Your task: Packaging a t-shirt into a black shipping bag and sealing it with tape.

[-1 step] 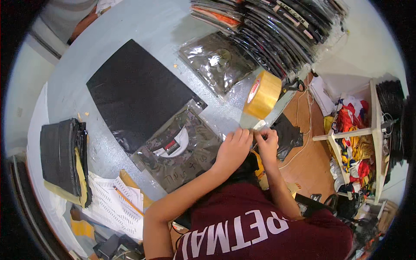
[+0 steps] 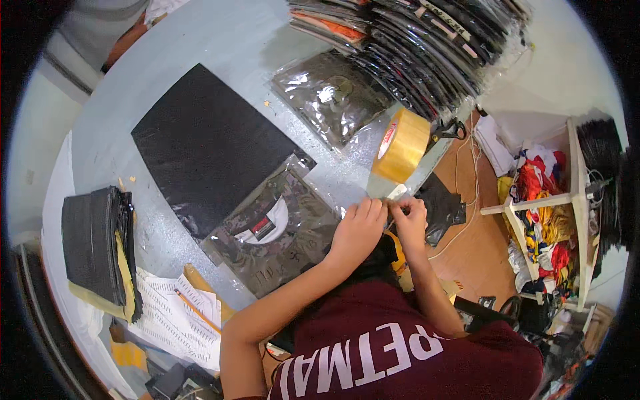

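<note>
At the table's near right edge, my left hand (image 2: 360,228) and my right hand (image 2: 409,223) meet with fingers pinched together. Whatever they hold is too small or hidden to make out. Just beyond the fingers a big roll of yellowish packing tape (image 2: 410,148) stands on its edge, with a small white piece (image 2: 398,192) between it and my hands. Beside my left forearm lies a folded camouflage shirt (image 2: 280,243) in a clear plastic bag, with a white inner collar. It partly overlaps a flat black sheet or folded cloth (image 2: 207,147).
Another bagged dark garment (image 2: 333,97) lies farther back, near a tall stack of bagged garments (image 2: 427,53). Black scissors (image 2: 448,133) are beside the roll. At left are a black folded stack (image 2: 97,243), papers (image 2: 167,310) and a pencil (image 2: 197,311). Shelves (image 2: 540,203) hold colourful cloth.
</note>
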